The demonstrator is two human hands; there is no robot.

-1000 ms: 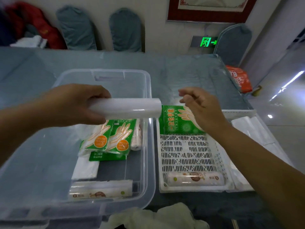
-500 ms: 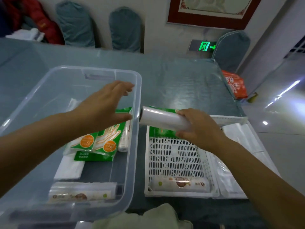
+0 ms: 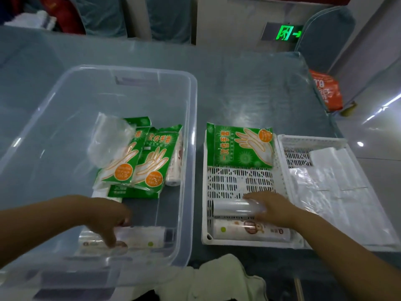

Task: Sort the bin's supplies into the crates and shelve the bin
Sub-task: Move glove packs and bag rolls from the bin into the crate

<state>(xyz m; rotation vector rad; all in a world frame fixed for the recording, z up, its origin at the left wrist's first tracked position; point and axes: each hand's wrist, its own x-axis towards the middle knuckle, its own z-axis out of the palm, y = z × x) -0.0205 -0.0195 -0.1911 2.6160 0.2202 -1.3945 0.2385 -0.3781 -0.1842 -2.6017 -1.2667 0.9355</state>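
Right hand (image 3: pixel 274 210) grasping a plain roll (image 3: pixel 235 208) inside the white crate (image 3: pixel 238 183); left hand (image 3: pixel 108 216), left of the crate, touching a printed roll (image 3: pixel 138 236), grip unclear.

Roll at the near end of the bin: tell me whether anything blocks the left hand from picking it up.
Nothing visible does. The left hand is already inside the bin, its fingers touching the roll; the glove packs lie farther back.
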